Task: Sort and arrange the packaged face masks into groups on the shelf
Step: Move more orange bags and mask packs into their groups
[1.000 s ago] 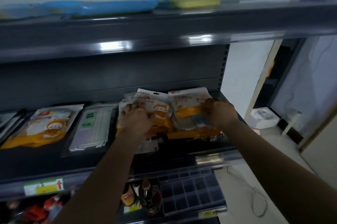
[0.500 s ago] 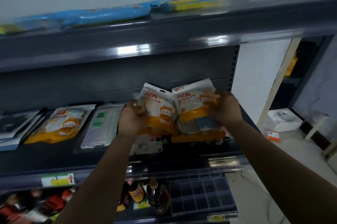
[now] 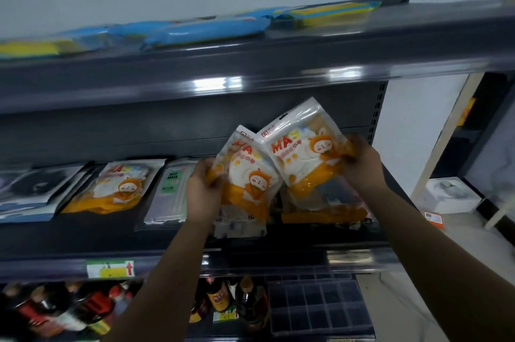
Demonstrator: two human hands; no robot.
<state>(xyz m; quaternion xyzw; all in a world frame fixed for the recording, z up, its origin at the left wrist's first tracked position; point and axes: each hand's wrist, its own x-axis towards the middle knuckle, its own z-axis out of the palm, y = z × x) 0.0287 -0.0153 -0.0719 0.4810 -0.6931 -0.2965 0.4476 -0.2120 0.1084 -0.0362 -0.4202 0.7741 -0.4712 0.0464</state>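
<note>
Mask packs are what both hands have up off the middle shelf [image 3: 250,241] at its right end: the left hand [image 3: 202,191] grips the left edge of one orange pack [image 3: 245,174], fingers [image 3: 211,174] curled round it, and the right hand [image 3: 359,163] pinches the right edge of a second orange pack [image 3: 303,152], which overlaps the first and tilts up toward the back panel. These look light and floppy: thin glossy plastic pouches with soft masks inside, likely slippery against each other and apt to fan out or slide when stacked, so I would judge an edge or corner pinch with thumb on top to be enough, with a flat palm to square up a pile. Nothing here seems fragile, though the film would crease. Under the raised packs lie more packs [image 3: 320,210] in a loose heap, some orange, some paler and hard to make out. Further left on the same shelf lie a pale "FACE MASK" pack [image 3: 167,194], then a matching orange pack [image 3: 111,188], then dark packs [image 3: 33,191] at the far left. That lone orange one is the likely home for the pair, and the pale pack sits between, so it may have to be passed over. The upper shelf [image 3: 278,63] hangs close overhead, carrying blue and yellow packets [image 3: 206,32], and limits lift. Bottles [image 3: 223,297] stand below, well apart.
</note>
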